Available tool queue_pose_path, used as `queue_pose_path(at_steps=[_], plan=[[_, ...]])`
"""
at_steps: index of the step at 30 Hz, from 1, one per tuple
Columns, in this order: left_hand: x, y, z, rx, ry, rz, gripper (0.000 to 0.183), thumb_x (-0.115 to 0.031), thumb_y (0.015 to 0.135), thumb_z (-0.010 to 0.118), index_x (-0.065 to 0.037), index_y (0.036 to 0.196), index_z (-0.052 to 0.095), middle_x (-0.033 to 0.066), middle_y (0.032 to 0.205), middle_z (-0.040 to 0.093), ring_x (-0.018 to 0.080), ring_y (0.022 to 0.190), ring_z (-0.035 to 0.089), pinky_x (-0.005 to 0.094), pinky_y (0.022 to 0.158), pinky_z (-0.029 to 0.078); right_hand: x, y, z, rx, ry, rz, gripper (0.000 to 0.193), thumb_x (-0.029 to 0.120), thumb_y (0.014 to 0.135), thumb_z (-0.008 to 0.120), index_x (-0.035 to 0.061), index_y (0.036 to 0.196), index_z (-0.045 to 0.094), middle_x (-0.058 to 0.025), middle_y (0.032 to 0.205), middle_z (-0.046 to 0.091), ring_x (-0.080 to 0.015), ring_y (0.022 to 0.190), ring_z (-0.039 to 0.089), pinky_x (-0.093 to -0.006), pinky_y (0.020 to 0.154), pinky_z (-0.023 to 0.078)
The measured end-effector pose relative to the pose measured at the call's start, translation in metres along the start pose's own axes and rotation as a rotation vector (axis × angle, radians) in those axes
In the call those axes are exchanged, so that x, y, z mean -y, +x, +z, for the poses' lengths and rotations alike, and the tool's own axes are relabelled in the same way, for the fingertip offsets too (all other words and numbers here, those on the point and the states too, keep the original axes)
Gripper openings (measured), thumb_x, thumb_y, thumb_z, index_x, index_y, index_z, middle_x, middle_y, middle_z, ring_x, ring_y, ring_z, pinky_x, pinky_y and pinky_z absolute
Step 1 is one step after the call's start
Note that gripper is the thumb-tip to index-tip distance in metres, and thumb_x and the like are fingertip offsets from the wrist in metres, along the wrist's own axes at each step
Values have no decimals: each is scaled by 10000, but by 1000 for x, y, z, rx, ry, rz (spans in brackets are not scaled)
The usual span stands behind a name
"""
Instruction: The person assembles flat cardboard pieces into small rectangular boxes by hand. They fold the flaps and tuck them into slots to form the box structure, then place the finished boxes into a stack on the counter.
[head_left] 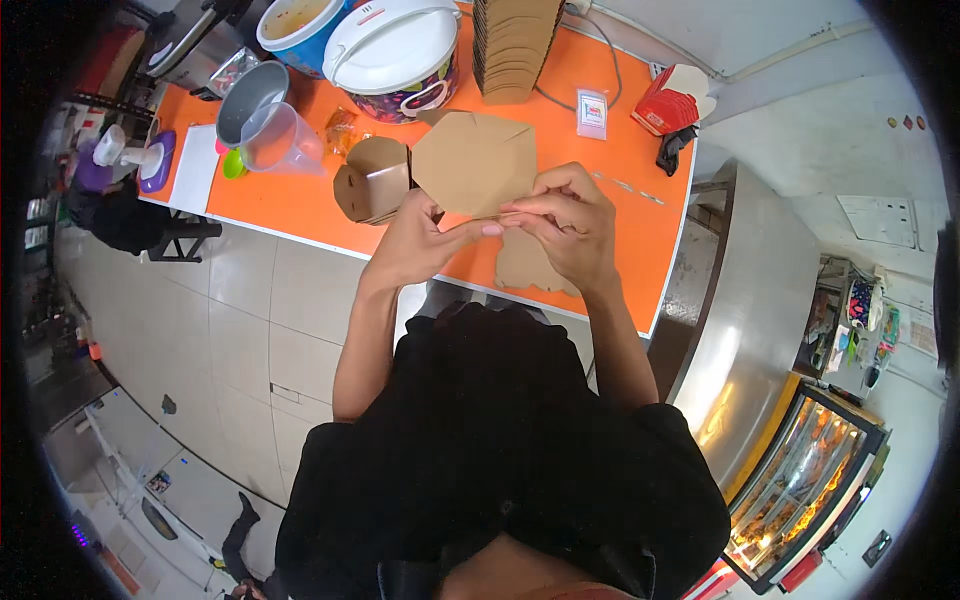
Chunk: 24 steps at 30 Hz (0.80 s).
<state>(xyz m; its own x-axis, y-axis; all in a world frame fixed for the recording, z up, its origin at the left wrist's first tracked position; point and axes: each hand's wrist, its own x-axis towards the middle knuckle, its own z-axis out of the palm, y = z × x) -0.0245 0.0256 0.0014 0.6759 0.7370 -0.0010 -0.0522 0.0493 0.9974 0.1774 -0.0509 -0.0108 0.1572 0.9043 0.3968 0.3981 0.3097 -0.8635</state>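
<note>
Between my two hands is a brown cardboard food box (pixel 474 160), partly folded, raised over the near edge of the orange table. My left hand (pixel 420 238) grips its lower left edge, with the thumb pointing toward the middle. On the other side my right hand (pixel 572 222) pinches the lower right edge, its fingertips close to my left thumb. Below my right hand lies a flat brown cardboard piece (pixel 530 262). Just left of the held box stands a folded, open-topped cardboard box (pixel 375 182). What my fingers cover along the edge is hidden.
A tall stack of cardboard blanks (pixel 513 50) stands at the back of the orange table (pixel 625 215). A white-lidded container (pixel 395 50), a grey pot (pixel 255 98) and a clear plastic jug (pixel 280 138) are at left. Red cartons (pixel 668 100) lie at right.
</note>
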Motion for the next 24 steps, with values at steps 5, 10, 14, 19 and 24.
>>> queue_pose_path(at_steps=[5, 10, 14, 19, 24], plan=[[-4, -2, 7, -42, 49, -30, 224, -150, 978, 748, 13, 1132, 746, 62, 1051, 779, 101, 947, 653, 308, 871, 529, -2, 2, 1, -19, -219, -154, 149, 108, 797, 881, 65, 907, 791, -17, 841, 583, -105, 661, 568, -273, 562, 444], [-11, -1, 9, -65, 218, -44, 233, -182, 995, 734, 16, 1116, 747, 66, 958, 779, 103, 875, 655, 310, 822, 537, 14, 5, 8, -64, -149, 67, 154, 96, 857, 852, 41, 894, 713, -21, 846, 559, -83, 648, 567, -246, 548, 462], [-11, 2, 11, -62, 220, 68, 270, -216, 1035, 681, 7, 1183, 717, 62, 1057, 751, 119, 992, 650, 321, 909, 528, 20, 8, 15, -125, -78, 193, 163, 62, 898, 808, 21, 885, 651, -29, 921, 513, -73, 754, 556, -224, 581, 499], [3, 5, 16, -108, -78, -37, 364, -251, 1094, 581, -4, 1360, 599, 68, 1278, 664, 157, 1188, 595, 356, 1045, 484, 17, 5, 23, -205, 256, 332, 183, 30, 868, 800, 0, 876, 620, -72, 1042, 483, -121, 896, 578, -260, 672, 593], [8, 4, 20, -146, -35, 1, 392, -281, 1116, 528, 0, 1386, 573, 74, 1293, 635, 168, 1218, 578, 377, 1070, 474, 11, 1, 25, -207, 206, 379, 137, -3, 903, 741, -25, 884, 607, -71, 1072, 456, -122, 954, 586, -281, 797, 661]])
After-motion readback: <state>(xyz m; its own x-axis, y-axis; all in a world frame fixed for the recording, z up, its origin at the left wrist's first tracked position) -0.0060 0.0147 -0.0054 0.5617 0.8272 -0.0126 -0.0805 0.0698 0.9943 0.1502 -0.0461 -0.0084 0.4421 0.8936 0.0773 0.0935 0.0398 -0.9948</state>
